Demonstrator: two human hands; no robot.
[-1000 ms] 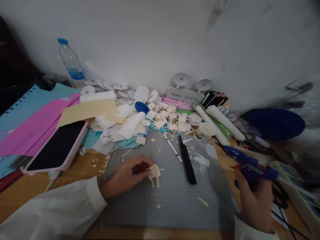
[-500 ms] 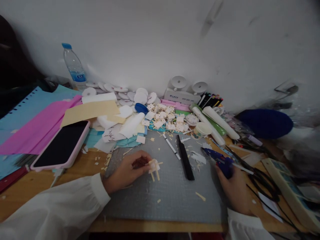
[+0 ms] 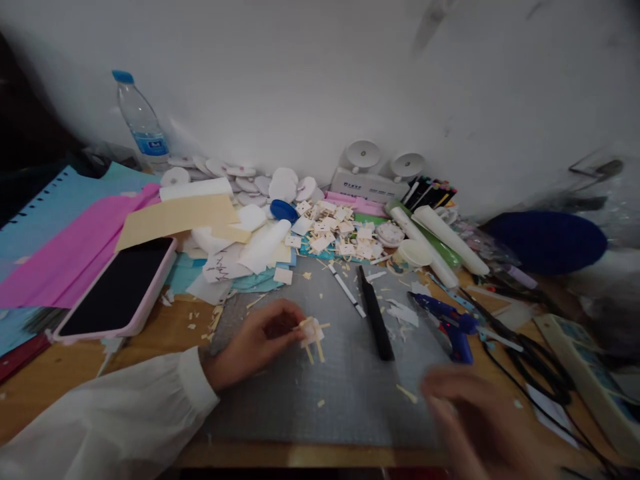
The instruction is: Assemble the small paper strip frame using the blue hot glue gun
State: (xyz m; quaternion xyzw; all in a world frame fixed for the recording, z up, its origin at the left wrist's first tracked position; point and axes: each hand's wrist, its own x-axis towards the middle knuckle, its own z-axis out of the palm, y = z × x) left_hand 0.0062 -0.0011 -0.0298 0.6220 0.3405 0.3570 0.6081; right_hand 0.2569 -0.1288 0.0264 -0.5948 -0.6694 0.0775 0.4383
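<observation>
In the head view, the left hand (image 3: pixel 263 341) pinched a small figure (image 3: pixel 313 331) between its thumb and fingers, above the grey mat (image 3: pixel 350 407). Thin pale sticks jutted from the figure, two of them pointing down toward the near edge. The right hand (image 3: pixel 475 413) was blurred over the mat's near right corner, its fingers bent; whether it gripped anything could not be told. It was apart from the glue gun (image 3: pixel 450 323), which lay just beyond it by the mat's right edge, its nozzle pointing to the far left.

A black knife (image 3: pixel 376 320) and a white pen (image 3: pixel 347 291) lay on the mat between the figure and the gun, among paper scraps. The scissors (image 3: pixel 545 373) lay right of the gun, near a power strip (image 3: pixel 583 377).

Beyond the mat was a pile of cards (image 3: pixel 327 230) with sticks, a blue lid (image 3: pixel 283 211) at its left and a cup (image 3: pixel 414 253) at its right. White discs (image 3: pixel 283 185) and a white box (image 3: pixel 367 186) stood near the wall (image 3: pixel 280 80). At the left, a phone (image 3: pixel 117 287) lay near pink paper (image 3: pixel 75 243), and a bottle (image 3: pixel 143 127) stood behind.
</observation>
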